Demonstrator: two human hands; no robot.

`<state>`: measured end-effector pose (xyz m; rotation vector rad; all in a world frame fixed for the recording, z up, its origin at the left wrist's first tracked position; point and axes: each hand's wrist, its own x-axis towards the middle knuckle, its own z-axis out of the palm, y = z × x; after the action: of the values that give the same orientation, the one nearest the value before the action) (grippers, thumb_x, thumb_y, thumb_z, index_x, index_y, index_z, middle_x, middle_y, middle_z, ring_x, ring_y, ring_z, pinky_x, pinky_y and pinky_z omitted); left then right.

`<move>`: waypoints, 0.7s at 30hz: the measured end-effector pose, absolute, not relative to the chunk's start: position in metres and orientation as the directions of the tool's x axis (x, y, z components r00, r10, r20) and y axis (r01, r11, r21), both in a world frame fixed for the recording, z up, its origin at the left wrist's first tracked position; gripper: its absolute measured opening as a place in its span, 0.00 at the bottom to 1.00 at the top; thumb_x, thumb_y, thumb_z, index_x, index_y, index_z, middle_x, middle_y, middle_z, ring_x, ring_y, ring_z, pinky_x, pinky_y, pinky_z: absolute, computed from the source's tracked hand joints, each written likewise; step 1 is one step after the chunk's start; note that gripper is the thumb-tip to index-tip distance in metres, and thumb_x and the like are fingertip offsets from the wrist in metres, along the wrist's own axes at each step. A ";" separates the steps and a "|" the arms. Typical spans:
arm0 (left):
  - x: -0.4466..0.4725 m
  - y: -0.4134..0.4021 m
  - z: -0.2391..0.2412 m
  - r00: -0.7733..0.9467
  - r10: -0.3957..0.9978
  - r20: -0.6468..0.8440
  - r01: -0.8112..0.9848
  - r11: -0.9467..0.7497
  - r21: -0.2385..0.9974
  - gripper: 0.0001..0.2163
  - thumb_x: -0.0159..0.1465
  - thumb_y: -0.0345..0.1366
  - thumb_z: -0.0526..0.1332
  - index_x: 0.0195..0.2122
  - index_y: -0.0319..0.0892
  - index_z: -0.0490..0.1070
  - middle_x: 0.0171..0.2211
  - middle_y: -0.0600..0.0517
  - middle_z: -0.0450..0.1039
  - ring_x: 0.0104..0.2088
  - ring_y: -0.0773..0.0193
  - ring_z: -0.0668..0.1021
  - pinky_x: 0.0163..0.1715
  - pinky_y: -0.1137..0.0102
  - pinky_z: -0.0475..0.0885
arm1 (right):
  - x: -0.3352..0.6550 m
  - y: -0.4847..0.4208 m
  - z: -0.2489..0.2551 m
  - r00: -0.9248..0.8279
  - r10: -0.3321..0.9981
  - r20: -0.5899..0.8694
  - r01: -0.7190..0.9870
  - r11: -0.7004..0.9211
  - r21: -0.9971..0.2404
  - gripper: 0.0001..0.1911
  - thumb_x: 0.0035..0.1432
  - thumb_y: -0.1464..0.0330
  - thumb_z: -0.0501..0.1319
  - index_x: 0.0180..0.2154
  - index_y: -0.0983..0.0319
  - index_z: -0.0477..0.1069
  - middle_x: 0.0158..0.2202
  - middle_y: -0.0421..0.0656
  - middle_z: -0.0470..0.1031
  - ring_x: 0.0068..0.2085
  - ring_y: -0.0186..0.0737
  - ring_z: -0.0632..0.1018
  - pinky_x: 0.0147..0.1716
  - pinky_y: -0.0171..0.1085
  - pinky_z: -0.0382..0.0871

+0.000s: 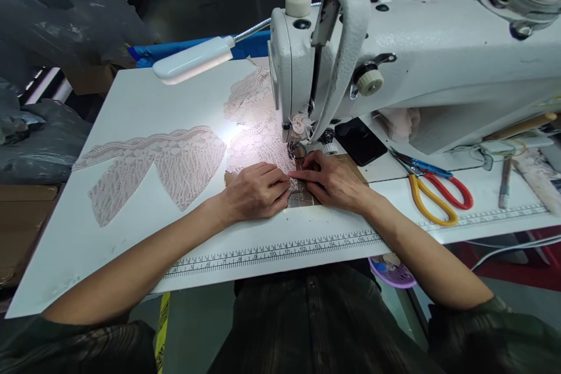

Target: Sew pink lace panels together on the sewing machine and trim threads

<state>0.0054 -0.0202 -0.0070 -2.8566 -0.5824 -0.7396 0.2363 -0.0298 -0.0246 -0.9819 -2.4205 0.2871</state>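
Observation:
Pale pink lace fabric (256,146) lies under the head of a white sewing machine (291,64), lit by its lamp. My left hand (258,191) rests on the near end of this lace, fingers curled and pressed together on its edge. Just right of the presser foot, my right hand (335,181) has its index finger pointing left and its fingers closed at the lace edge. The fingertips of both hands nearly meet in front of the needle area. A metal plate (302,197) shows between them. What sits exactly under my fingertips is partly hidden.
Another cut lace piece (188,166) lies flat on the white table (131,263) at left. A black phone (362,140), blue-handled snips (432,168) and scissors with yellow and red handles (432,201) lie right. The lamp (195,60) overhangs the table. A ruler strip (272,254) runs along the front edge.

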 end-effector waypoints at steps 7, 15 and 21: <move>0.006 -0.007 -0.007 0.801 0.279 0.530 0.342 -0.939 -0.024 0.08 0.63 0.31 0.60 0.29 0.40 0.76 0.30 0.52 0.79 0.29 0.66 0.78 0.44 0.64 0.76 | 0.233 -0.030 -0.022 -0.587 0.758 0.285 0.669 0.652 -0.356 0.19 0.62 0.72 0.57 0.53 0.55 0.76 0.45 0.50 0.69 0.44 0.46 0.73 0.42 0.46 0.74; 0.002 -0.004 -0.010 0.803 0.303 0.513 0.381 -0.923 -0.051 0.07 0.65 0.33 0.59 0.35 0.40 0.76 0.34 0.51 0.79 0.33 0.64 0.79 0.47 0.61 0.75 | 0.224 -0.030 -0.015 -0.549 0.810 0.208 0.780 0.585 -0.221 0.20 0.64 0.69 0.55 0.56 0.57 0.73 0.46 0.51 0.70 0.40 0.44 0.73 0.33 0.38 0.70; 0.003 -0.004 -0.010 0.806 0.318 0.500 0.417 -0.903 -0.098 0.08 0.65 0.33 0.58 0.39 0.39 0.76 0.36 0.49 0.78 0.34 0.62 0.78 0.48 0.60 0.74 | 0.221 -0.029 -0.014 -0.524 0.833 0.177 0.814 0.551 -0.182 0.22 0.65 0.70 0.53 0.58 0.57 0.70 0.47 0.52 0.71 0.38 0.43 0.73 0.31 0.37 0.69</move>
<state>0.0032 -0.0036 -0.0099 -2.7891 -0.5745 -0.7193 0.2214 -0.0286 -0.0139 -1.3778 -2.5454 0.1109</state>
